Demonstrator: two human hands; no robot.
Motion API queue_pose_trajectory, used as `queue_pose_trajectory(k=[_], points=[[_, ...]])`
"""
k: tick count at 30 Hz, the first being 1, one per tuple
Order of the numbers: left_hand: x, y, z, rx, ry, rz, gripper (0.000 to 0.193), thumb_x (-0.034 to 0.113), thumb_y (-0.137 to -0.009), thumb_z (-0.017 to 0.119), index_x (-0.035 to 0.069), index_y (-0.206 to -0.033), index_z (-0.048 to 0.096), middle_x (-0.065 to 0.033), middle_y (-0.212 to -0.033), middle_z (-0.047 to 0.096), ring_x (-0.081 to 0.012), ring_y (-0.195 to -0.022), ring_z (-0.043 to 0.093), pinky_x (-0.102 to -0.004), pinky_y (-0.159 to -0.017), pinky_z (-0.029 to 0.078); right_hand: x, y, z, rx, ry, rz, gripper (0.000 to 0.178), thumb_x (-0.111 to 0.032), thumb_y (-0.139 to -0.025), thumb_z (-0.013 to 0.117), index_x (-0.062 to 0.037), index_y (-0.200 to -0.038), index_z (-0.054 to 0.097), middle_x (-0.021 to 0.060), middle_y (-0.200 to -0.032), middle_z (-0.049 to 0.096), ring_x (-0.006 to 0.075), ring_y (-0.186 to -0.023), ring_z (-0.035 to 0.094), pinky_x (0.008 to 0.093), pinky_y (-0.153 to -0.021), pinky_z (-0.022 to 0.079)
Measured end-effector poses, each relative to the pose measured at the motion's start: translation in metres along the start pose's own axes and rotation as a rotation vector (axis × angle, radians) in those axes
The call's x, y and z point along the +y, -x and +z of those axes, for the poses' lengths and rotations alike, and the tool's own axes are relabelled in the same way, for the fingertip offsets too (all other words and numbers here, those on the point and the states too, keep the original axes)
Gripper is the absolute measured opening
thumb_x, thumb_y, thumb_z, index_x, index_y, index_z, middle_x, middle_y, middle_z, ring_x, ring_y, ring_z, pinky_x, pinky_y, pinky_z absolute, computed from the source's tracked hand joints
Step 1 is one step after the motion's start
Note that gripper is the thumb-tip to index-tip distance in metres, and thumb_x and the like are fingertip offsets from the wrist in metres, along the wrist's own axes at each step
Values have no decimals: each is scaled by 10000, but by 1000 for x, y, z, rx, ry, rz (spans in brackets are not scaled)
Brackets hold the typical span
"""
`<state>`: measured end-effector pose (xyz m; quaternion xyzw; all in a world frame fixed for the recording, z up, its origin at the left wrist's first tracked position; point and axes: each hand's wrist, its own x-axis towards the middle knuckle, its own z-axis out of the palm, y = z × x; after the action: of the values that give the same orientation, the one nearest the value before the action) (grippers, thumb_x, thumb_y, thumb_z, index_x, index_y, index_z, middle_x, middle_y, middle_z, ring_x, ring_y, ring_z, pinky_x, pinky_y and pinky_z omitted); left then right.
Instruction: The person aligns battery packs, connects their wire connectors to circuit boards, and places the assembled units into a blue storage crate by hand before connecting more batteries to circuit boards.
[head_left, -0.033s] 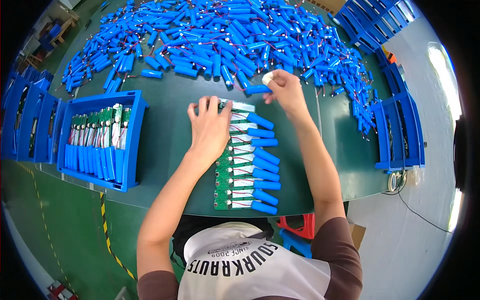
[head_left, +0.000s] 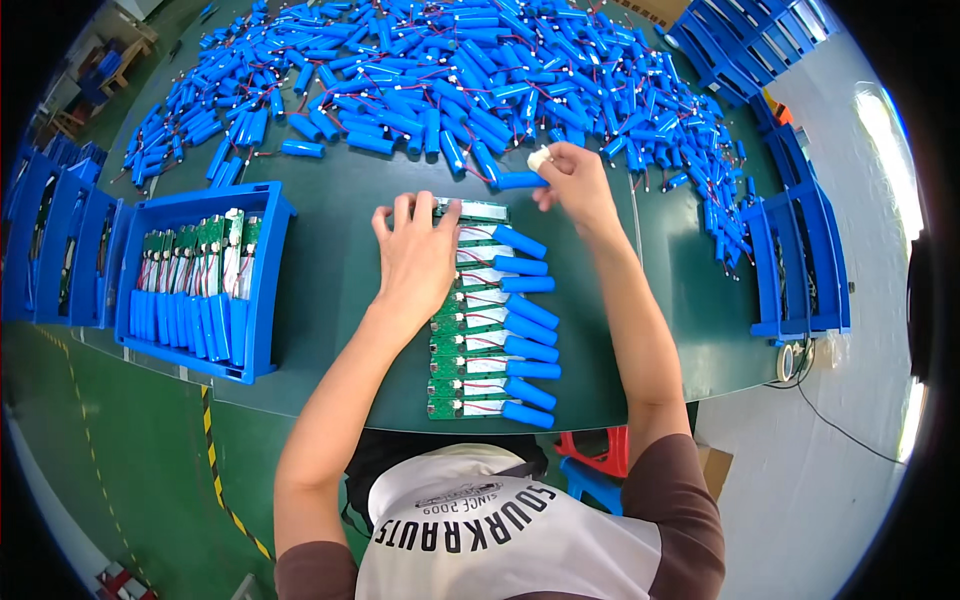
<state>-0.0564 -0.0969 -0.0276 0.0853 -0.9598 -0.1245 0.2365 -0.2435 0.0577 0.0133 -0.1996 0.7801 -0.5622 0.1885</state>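
Observation:
Bent over the left end of the farthest green circuit board (head_left: 484,211) is my left hand (head_left: 415,255); its thumb and index finger close on that end, the other fingers are spread, and part of the board is hidden. Farther right, my right hand (head_left: 578,190) pinches a small whitish piece (head_left: 539,158) between thumb and index finger; its exact kind is unclear. A blue cylindrical battery (head_left: 518,180) lies against the fingertips of that hand. Nearer me, several boards lie in a column, each with a white strip and wires, and a blue battery (head_left: 527,413) at its right end.
A large pile of blue wired batteries (head_left: 470,80) covers the far side of the green table (head_left: 335,250). At left stands a blue bin (head_left: 262,290) of upright boards with batteries. Another blue bin (head_left: 835,270) and a tape roll (head_left: 785,362) are at the right edge.
My right hand has tilted slightly, and the whitish piece in its fingers has turned a little. The blue battery by it has shifted slightly right. My left hand stays nearly in place.

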Motion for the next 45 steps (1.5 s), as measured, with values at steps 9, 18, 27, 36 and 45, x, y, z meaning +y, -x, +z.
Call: queue_pose_trajectory(k=[9,18,27,36,45], points=[[-7,-30,7,101,245,-56,273,72,-910,675,55,-1181,706,-84,-1015,629,-292,-1050,546,-422,-910,406,11,11,-14,-49,456,47,264,-233,-959,697,19,-888,660,64,-666,650,129,-480,605,307,-401,415],[-12,-50,16,2,206,90,116,36,-835,724,59,-943,761,-42,-969,661,-261,-1009,567,-406,-875,409,-4,20,2,131,752,-529,157,-137,-904,698,-37,-1023,677,117,-921,720,291,-894,688,416,-791,536],[-15,-46,15,-63,374,18,93,70,-854,721,94,-929,771,-36,-960,686,-248,-1002,576,-405,-868,395,-2,9,23,-279,534,-579,230,-47,-827,733,-4,-1042,663,127,-890,697,274,-881,685,399,-799,540],[-3,-43,13,125,442,-38,79,117,-838,761,75,-902,742,-51,-925,684,-282,-973,589,-425,-864,405,-4,14,31,-227,449,-412,163,-66,-866,723,26,-985,661,114,-828,672,189,-710,636,346,-660,508],[-26,-9,-7,148,354,-103,181,9,-853,698,-8,-1032,717,-145,-1038,653,-356,-970,599,-454,-858,492,-7,3,47,-242,614,-596,106,-57,-818,684,1,-904,661,124,-775,644,282,-675,617,404,-623,483]])
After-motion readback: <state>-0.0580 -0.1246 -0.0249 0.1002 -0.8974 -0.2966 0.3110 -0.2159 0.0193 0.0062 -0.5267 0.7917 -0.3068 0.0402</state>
